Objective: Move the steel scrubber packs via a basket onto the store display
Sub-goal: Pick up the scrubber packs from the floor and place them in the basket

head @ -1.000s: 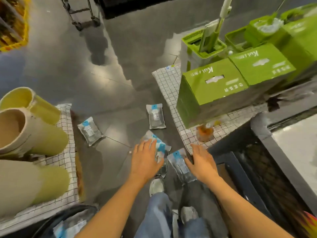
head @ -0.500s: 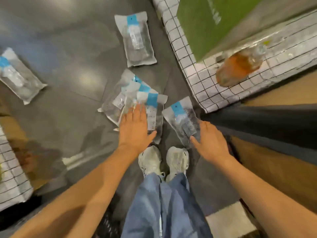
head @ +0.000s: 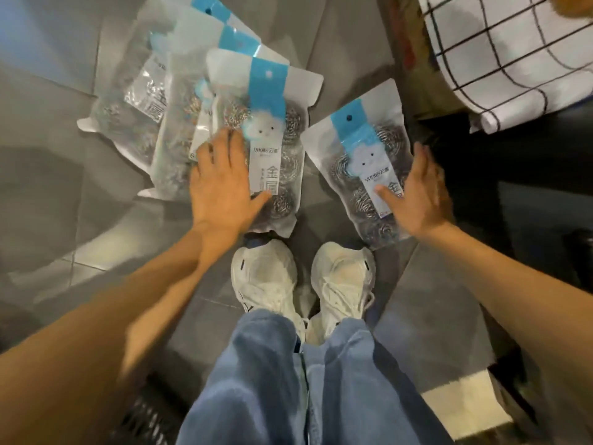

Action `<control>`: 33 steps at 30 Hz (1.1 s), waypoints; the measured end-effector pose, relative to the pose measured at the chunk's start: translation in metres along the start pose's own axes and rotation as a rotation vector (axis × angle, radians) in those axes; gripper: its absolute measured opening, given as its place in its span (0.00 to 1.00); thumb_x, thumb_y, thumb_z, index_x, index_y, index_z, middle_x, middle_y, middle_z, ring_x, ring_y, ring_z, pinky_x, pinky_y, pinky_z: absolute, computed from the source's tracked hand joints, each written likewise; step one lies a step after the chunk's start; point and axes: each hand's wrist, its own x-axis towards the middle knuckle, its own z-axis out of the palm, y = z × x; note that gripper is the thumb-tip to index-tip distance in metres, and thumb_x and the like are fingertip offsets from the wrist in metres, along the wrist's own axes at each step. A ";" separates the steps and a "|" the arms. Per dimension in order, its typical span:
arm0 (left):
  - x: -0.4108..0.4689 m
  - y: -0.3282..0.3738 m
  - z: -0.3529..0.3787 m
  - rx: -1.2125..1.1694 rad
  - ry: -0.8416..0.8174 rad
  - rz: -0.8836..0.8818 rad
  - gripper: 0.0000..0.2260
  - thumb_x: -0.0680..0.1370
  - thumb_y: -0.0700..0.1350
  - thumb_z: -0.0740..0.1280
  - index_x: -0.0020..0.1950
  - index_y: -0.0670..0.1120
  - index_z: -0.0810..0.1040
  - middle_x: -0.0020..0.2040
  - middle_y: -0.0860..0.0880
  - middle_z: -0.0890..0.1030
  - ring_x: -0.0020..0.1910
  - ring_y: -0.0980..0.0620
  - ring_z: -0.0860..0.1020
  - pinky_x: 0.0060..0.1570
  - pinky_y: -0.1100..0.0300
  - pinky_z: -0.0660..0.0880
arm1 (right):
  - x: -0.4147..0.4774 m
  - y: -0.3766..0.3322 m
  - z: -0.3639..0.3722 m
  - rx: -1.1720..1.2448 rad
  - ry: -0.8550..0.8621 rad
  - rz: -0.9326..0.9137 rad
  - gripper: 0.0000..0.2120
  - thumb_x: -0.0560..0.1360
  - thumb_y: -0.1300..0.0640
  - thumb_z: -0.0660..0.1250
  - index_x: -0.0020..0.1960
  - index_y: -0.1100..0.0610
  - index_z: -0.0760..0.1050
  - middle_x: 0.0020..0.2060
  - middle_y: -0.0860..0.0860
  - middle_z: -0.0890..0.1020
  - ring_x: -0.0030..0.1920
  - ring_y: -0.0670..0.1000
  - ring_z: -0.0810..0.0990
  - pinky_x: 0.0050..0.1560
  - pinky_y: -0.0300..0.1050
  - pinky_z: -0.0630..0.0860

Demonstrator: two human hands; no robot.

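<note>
- Both hands are open, nothing gripped yet: left hand (head: 221, 184) lies flat, fingers spread, on the top pack (head: 272, 130) of the scrubber pile (head: 173, 123), just ahead of the white sneakers (head: 266, 277).
- right hand (head: 420, 194) has its thumb on the single pack (head: 359, 155) ahead of the right sneaker, fingers straight along its outer edge.
- Tip imo: those bags look slippery, so slide the loner over to the pile, square everything up, then pinch the stack by its near edges.
- Dark mesh behind-left of the sneakers looks like the basket (head: 150, 425); too blurry to tell what's inside.
- Checked cloth (head: 513, 59) sits far ahead-right of the sneakers.
</note>
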 end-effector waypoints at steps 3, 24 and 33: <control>0.000 0.003 0.009 -0.266 0.043 -0.267 0.46 0.70 0.56 0.73 0.76 0.39 0.50 0.74 0.37 0.57 0.71 0.37 0.60 0.65 0.46 0.63 | 0.008 0.000 0.011 -0.035 0.059 -0.017 0.46 0.72 0.44 0.69 0.77 0.60 0.46 0.74 0.61 0.59 0.71 0.63 0.57 0.68 0.55 0.60; -0.081 0.005 -0.093 -1.280 -0.236 -0.840 0.19 0.65 0.39 0.79 0.53 0.47 0.77 0.47 0.48 0.80 0.45 0.49 0.80 0.48 0.57 0.77 | -0.083 -0.059 -0.085 0.330 -0.087 0.172 0.34 0.61 0.43 0.78 0.61 0.59 0.75 0.57 0.55 0.81 0.56 0.55 0.80 0.54 0.51 0.79; -0.159 -0.015 -0.282 -1.412 -0.210 -0.724 0.16 0.66 0.38 0.78 0.48 0.47 0.77 0.47 0.48 0.81 0.46 0.49 0.80 0.50 0.56 0.76 | -0.207 -0.123 -0.226 0.640 -0.064 0.183 0.26 0.60 0.47 0.80 0.54 0.57 0.80 0.49 0.53 0.84 0.48 0.52 0.82 0.51 0.51 0.80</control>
